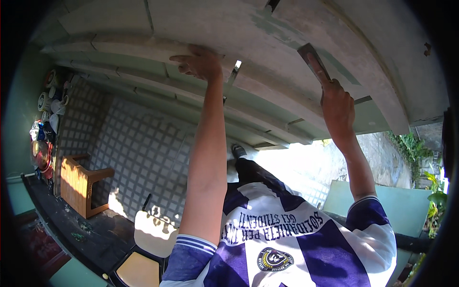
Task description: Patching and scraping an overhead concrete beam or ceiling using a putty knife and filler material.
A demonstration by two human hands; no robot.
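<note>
My right hand [338, 111] is raised and wrapped round the handle of a putty knife [314, 62]. The wide blade lies against or close to a pale panel [205, 21] overhead, beside a greenish smeared strip [277, 29]. My left hand [203, 63] reaches up to a pale beam [129, 48] along that panel. Its fingers are spread and it holds nothing; part of it lies in shadow, so firm contact is hard to judge.
Several parallel beams run below the panel, with narrow slots [233, 76] between boards. Lower left are a wooden stool [76, 184], a chair [138, 270] and cluttered items [45, 124] along the wall. A tiled floor [143, 134] spreads below; plants [435, 196] grow at right.
</note>
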